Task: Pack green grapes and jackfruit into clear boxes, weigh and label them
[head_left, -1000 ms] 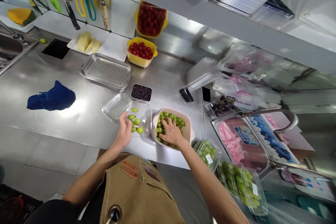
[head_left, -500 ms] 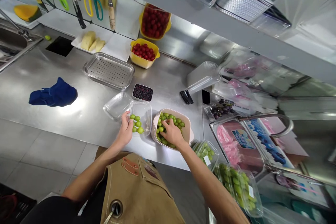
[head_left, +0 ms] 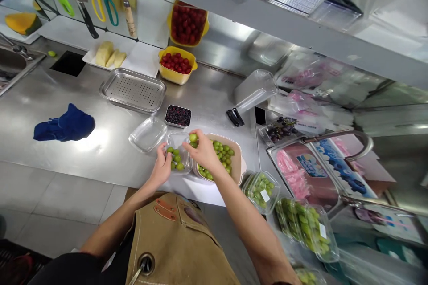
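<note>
My left hand grips the left wall of a clear plastic box, which holds several green grapes. My right hand is closed on green grapes between thumb and fingers, above the seam between the box and a pale pink tub. Many loose green grapes lie in that tub, partly hidden under the hand. A clear lid or second shallow box lies left of the clear box. Behind it stands a small metal tin of dark berries.
A perforated steel tray, a yellow dish of red tomatoes and a blue cloth lie on the steel counter. A clear pitcher lies behind. Packed grape boxes and a pink-lidded container stand at right.
My right hand has come up out of the pink tub and moved left toward the clear box, with grapes in its fingers. My left hand stays on the box. The view has shifted slightly.
</note>
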Demonstrator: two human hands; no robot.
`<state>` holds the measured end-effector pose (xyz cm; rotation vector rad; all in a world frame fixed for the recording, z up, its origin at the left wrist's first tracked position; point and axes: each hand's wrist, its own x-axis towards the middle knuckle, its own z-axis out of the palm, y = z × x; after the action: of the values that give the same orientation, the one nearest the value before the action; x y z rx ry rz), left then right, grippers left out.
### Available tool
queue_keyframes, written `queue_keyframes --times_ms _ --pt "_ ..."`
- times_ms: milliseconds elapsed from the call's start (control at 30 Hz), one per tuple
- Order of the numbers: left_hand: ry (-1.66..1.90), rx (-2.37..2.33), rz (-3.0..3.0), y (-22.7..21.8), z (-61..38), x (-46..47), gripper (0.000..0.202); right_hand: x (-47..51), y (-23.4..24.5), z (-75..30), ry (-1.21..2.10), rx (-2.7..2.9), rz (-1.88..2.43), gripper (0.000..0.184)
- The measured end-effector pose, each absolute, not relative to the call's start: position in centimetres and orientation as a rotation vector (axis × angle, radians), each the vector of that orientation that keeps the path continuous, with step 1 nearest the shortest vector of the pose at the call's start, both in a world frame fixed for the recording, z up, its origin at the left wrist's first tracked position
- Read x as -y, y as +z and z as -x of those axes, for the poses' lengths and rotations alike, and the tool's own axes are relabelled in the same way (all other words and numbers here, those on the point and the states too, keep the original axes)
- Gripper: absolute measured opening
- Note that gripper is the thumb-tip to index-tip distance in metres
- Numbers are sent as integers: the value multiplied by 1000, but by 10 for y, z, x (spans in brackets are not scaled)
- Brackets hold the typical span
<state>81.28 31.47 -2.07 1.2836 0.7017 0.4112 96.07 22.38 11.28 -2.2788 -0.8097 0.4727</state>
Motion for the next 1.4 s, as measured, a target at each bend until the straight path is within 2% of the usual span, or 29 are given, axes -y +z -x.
queue_keyframes --times_ms 100,233,333,400,500,567,667,767,1067,1267,1400 --pt "410 -703 -1280 -19 -813 -314 45 -240 104 -948 509 826 2193 47" --pt "435 -764 -1251 -18 -813 -315 46 -208 97 -959 437 775 2077 38" --pt "504 -724 -1252 -14 -812 -314 45 -162 89 -984 425 770 2291 36" --pt "553 -668 -1268 -11 -812 -314 45 -132 79 -998 524 836 2570 47" --pt "610 -610 -1284 -9 -812 -313 45 -106 62 -1004 815 999 2920 79" --pt "626 -603 -1292 -10 -813 -313 46 -103 52 -999 897 1054 3045 84" --pt "644 -624 -1316 -11 -813 -314 49 -115 42 -987 720 1021 3181 72" --pt "622 -651 -1320 -11 -812 -315 51 -126 39 -985 614 972 3211 69" --pt "607 -696 -1267 -8 -810 -317 48 -110 37 -987 746 911 3033 70" --pt "597 -704 -1226 -8 -814 -317 44 -109 40 -977 793 894 3002 43" --pt "585 -684 -1233 -13 -816 -317 41 -105 52 -981 823 926 3007 38"
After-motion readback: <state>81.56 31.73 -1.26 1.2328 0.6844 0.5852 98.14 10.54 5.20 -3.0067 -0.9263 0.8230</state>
